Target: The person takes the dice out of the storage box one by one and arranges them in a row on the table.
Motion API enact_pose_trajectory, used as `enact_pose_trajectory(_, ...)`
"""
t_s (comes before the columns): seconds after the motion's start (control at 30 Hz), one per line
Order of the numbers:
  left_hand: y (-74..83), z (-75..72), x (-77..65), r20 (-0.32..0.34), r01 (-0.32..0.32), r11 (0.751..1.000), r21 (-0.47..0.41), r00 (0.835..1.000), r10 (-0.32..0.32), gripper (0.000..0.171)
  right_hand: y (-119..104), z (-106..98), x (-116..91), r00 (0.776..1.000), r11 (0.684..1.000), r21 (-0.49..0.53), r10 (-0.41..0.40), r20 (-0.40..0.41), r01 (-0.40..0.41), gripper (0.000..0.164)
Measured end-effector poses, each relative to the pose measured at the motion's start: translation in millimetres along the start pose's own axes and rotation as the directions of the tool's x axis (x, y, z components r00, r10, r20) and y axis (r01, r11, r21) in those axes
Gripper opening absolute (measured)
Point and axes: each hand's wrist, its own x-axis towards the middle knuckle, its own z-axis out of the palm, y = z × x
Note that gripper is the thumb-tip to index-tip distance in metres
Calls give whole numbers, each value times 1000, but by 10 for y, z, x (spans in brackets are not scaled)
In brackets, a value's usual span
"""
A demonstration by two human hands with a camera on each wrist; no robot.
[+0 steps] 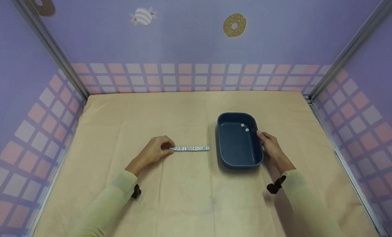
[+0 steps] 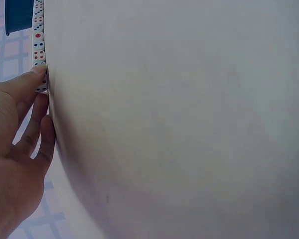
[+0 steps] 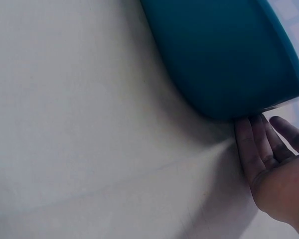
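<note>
A straight row of white dice (image 1: 192, 148) with red and blue pips lies on the cloth, left of a dark blue rectangular box (image 1: 237, 163). At the row's left end my left hand (image 1: 154, 149) pinches a die (image 2: 41, 89) between thumb and fingers, which partly cover it. My right hand (image 1: 271, 146) holds the box by its right side. In the right wrist view, its fingers (image 3: 249, 144) reach beneath the box's edge, and the thumb is mostly out of frame. Two loose dice (image 1: 244, 127) sit inside the box near its far right corner.
A beige cloth (image 1: 182, 191) with faint creases covers the table. Purple walls (image 1: 189, 39) with pink and white checks enclose the back and both sides, joined by grey metal posts (image 1: 56, 49). Small dark devices (image 1: 276, 185) are worn at both wrists.
</note>
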Motion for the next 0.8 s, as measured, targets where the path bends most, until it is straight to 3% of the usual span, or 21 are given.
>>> enact_pose_trajectory(0.53,31,-33,31,18,41,999,-20,999,-40,23,-30,28,14,1000,1000,20,-10,5,10,69)
enact_pose_trajectory(0.67,154,-50,118,-36,14,999,-29,999,-15,30,-14,23,16,1000,1000,17,-2,5,2,68)
enact_pose_trajectory(0.8,373,-22,324,-145,-63,997,-55,988,54,33,-14,10,12,1000,1000,15,17,5,-17,69)
